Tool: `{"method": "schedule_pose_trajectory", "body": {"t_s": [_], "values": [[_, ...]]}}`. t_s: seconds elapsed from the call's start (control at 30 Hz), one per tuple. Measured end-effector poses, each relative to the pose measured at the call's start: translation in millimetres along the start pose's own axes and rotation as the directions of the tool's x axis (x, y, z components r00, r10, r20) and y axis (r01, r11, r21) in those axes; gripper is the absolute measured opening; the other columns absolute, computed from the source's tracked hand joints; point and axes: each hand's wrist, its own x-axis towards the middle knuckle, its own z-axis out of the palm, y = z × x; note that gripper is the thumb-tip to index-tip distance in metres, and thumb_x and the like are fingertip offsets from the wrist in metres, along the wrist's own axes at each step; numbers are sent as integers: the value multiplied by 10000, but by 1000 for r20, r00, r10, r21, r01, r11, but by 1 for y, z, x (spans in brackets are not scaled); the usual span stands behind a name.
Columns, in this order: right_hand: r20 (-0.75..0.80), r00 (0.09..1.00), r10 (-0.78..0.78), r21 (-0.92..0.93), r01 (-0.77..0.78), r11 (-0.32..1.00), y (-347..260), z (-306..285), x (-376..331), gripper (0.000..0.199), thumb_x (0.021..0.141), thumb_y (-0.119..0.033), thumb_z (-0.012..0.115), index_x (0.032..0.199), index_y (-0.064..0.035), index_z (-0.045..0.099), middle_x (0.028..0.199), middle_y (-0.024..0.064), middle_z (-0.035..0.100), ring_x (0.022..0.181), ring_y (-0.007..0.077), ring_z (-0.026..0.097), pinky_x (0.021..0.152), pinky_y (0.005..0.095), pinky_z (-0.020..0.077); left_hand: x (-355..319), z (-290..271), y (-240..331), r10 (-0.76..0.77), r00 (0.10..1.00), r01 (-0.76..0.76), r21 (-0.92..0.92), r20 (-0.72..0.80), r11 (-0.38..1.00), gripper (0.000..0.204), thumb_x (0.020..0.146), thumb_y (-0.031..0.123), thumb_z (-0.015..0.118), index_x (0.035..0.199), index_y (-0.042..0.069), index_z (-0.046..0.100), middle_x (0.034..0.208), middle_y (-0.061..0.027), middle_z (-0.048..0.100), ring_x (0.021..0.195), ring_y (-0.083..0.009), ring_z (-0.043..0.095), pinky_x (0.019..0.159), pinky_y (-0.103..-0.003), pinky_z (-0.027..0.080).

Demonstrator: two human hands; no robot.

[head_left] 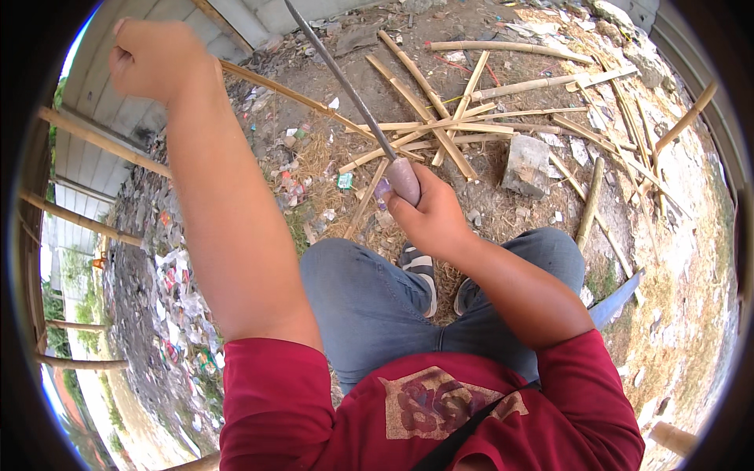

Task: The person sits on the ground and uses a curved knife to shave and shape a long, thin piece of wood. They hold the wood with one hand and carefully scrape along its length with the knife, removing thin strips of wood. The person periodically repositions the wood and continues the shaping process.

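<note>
My right hand [433, 213] is wrapped round the pale handle [404, 180] of a long knife. Its narrow dark blade [338, 74] slants up and left, away from me. My left hand [161, 61] is raised at the upper left with its fingers curled into a fist; what is inside it is hidden. From behind the left wrist a thin bamboo strip [290, 96] runs down toward the pile, and I cannot tell whether the fist grips it. Beyond the knife, split bamboo pieces [428, 118] lie crossed on the ground.
A grey concrete block [527, 166] stands right of the bamboo pile. Bamboo poles [106, 141] cross the left side before a block wall [118, 82]. Scattered litter [177, 290] covers the ground at left. A bamboo length [591, 206] lies beside my right knee.
</note>
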Motion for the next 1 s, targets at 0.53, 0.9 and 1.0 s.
{"method": "schedule_pose_trajectory", "body": {"t_s": [0.53, 0.9, 1.0], "values": [[48, 999, -10, -85, 14, 996, 2, 9, -9, 272, 875, -127, 661, 1098, 2, 575, 841, 145, 640, 763, 222, 633, 693, 382, 497, 21, 4, -16, 18, 996, -16, -19, 92, 1000, 176, 897, 191, 507, 851, 22, 526, 684, -21, 467, 540, -160, 404, 454, -334, 293], [64, 997, 32, -208, -18, 978, 41, 16, 12, 308, 852, -128, 660, 1109, 20, 577, 883, 202, 659, 796, 297, 661, 729, 418, 504, 13, 5, -2, -153, 988, 147, 164, 25, 975, 199, 905, 222, 481, 1004, 66, 555, 696, -25, 489, 579, -179, 423, 498, -344, 319], [75, 984, 162, -127, -152, 980, 26, 2, 4, 282, 820, -136, 648, 1055, 5, 584, 935, 278, 675, 929, 435, 672, 777, 464, 516, 10, 7, -8, -138, 990, 134, 93, 35, 987, 234, 912, 240, 477, 1045, 69, 566, 743, -25, 517, 602, -182, 438, 510, -350, 334]]}}
